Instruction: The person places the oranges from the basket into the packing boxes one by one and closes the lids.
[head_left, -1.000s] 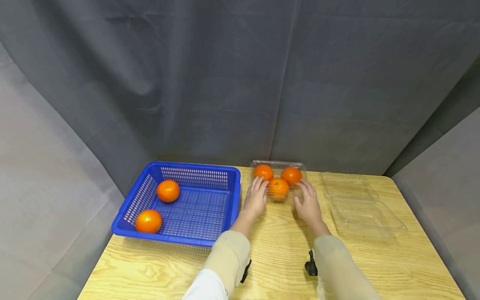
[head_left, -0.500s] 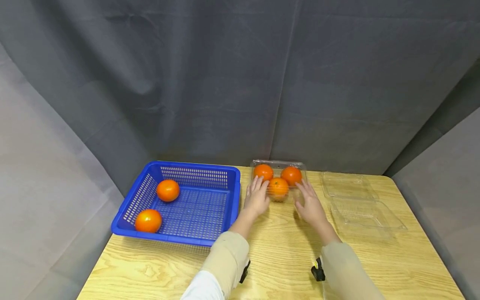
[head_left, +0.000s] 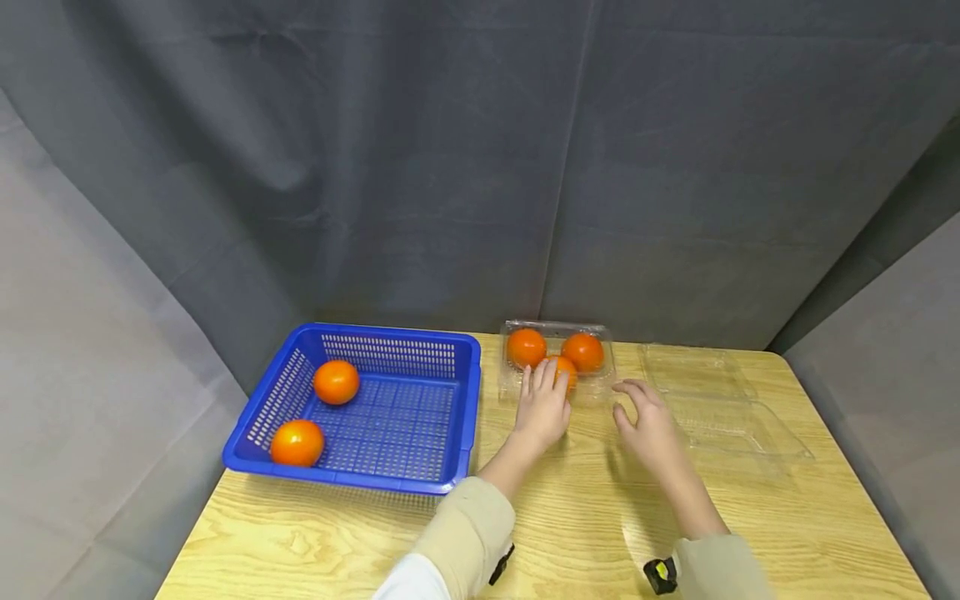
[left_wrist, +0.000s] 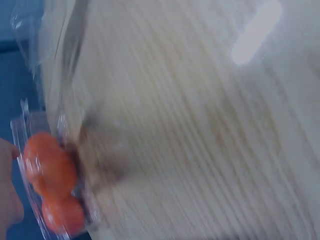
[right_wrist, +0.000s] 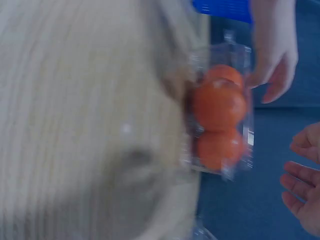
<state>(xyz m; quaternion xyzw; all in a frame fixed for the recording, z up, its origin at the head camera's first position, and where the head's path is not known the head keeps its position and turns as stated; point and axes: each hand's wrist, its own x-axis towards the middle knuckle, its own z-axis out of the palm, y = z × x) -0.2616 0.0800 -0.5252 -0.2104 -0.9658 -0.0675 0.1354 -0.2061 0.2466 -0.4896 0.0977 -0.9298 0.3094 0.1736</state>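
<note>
A clear plastic clamshell box (head_left: 606, 383) stands near the table's back edge with three oranges inside. Two of them, one orange (head_left: 527, 347) and another orange (head_left: 583, 352), lie at the back; the front orange (head_left: 567, 373) is partly hidden by my left hand (head_left: 542, 410). That hand extends its fingers over the box's front in the head view. My right hand (head_left: 651, 427) hovers to the right of the box, fingers slightly bent and nothing between them. In the right wrist view, the box (right_wrist: 249, 150) stands apart from the fingers of my right hand (right_wrist: 306, 192).
To the left, a blue plastic basket (head_left: 468, 400) holds two oranges, a rear orange (head_left: 336, 382) and a front orange (head_left: 297, 442). A second clear clamshell (head_left: 723, 421) lies opened out on the right of the wooden table (head_left: 585, 517). A grey curtain (head_left: 480, 167) hangs behind.
My right hand has drawn away from the filled box, toward the right and nearer the body. My left hand has shifted right, across the front orange. The box has stayed in place.
</note>
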